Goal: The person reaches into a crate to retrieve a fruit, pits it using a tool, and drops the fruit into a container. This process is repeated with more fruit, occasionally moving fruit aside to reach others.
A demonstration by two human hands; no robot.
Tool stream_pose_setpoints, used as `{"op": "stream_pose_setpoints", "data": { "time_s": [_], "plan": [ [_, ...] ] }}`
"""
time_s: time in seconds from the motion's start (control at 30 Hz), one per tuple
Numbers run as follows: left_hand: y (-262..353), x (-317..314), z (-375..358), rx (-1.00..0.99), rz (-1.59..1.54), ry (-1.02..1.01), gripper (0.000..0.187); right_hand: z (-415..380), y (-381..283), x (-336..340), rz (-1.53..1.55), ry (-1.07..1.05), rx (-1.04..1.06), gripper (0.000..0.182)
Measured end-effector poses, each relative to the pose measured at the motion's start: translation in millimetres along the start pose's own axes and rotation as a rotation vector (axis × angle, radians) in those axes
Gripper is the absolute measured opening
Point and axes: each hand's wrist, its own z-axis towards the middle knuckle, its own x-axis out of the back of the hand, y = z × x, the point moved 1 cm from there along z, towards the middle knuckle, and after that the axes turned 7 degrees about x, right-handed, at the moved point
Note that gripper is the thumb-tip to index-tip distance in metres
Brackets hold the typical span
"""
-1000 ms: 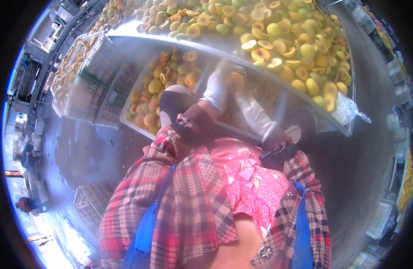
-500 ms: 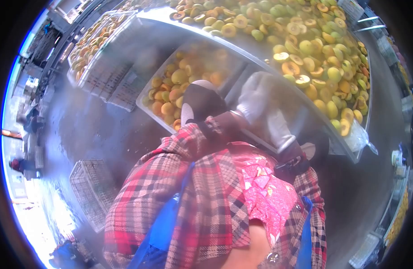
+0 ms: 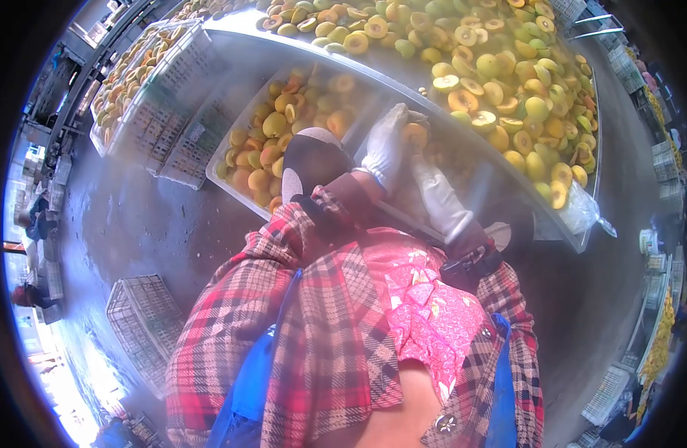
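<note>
My left hand (image 3: 385, 147), in a white glove, is raised over the bin before me. Its fingers are closed on a yellow-orange peach half (image 3: 415, 134), cut face showing. Just below, my right hand (image 3: 437, 196), also gloved, points up toward that half with its fingers drawn together. Blur hides whether it grips a small tool. Beneath the hands lies a pale container (image 3: 463, 160) with small bits in it. To the left stands a plastic bin (image 3: 225, 181) filled with whole and halved peaches.
A metal-edged table (image 3: 500, 160) heaped with halved peaches (image 3: 537, 108) runs across the far side. Stacked white crates (image 3: 153, 127) with fruit stand at left. Another crate (image 3: 143, 317) sits on the wet floor. A clear plastic bag (image 3: 582, 213) hangs at the table's corner.
The view has shifted, so the scene sits further left. My hands have turned and drawn apart slightly, and the peach half now shows between them.
</note>
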Motion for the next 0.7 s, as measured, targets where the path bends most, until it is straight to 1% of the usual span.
{"op": "stream_pose_setpoints", "data": {
  "time_s": [0.07,0.1,0.13,0.17,0.2,0.27,0.3,0.33,0.37,0.4,0.43,0.47,0.53,0.57,0.6,0.67,0.7],
  "plan": [
    [7,-6,-12,-0.215,0.224,0.010,0.034,-3,-6,-5,0.017,-0.023,0.003,0.044],
    [2,-10,-14,-0.212,0.222,0.012,0.034,-6,-10,-8,-0.020,0.033,0.022,0.043],
    [-1,-19,-16,-0.402,0.318,0.080,0.033,-8,-15,-10,-0.058,0.089,0.044,0.042],
    [0,-25,-19,-0.594,0.413,0.147,0.031,-6,-12,-6,-0.003,0.046,0.060,0.040],
    [3,-24,-21,-0.596,0.412,0.147,0.031,-3,-6,-3,-0.005,0.045,0.062,0.040],
    [18,-26,-30,-0.332,0.325,0.130,0.029,1,0,0,0.116,-0.017,-0.035,0.038],
    [6,-11,-11,-0.255,0.118,0.088,0.030,1,2,1,0.114,-0.017,-0.037,0.038],
    [4,-6,-6,-0.255,0.115,0.089,0.030,0,2,0,0.036,-0.034,0.038,0.037],
    [1,-1,-2,-0.217,0.063,0.026,0.030,-1,0,-1,-0.041,-0.052,0.116,0.037],
    [-3,3,2,-0.178,0.012,-0.037,0.030,-2,-2,-1,-0.042,-0.052,0.115,0.037],
    [2,-7,-7,-0.246,0.032,0.024,0.030,-4,-4,-2,0.069,-0.062,0.018,0.036],
    [5,-13,-13,-0.247,0.028,0.031,0.030,-8,-8,-4,0.177,-0.077,-0.082,0.036],
    [19,-15,-19,-0.266,0.195,-0.028,0.032,-16,-24,-2,0.222,-0.030,-0.329,0.036],
    [24,-13,-21,-0.178,0.192,-0.104,0.035,-18,-28,3,0.283,-0.134,-0.382,0.038],
    [21,-11,-16,-0.089,0.101,-0.177,0.038,-20,-30,5,0.314,-0.156,-0.404,0.040],
    [25,-8,-12,-0.403,0.508,-0.241,0.036,-23,-26,7,0.320,-0.185,-0.365,0.041],
    [26,-8,-17,-0.264,0.472,-0.230,0.034,-24,-22,7,0.323,-0.197,-0.391,0.041]
  ]
}}
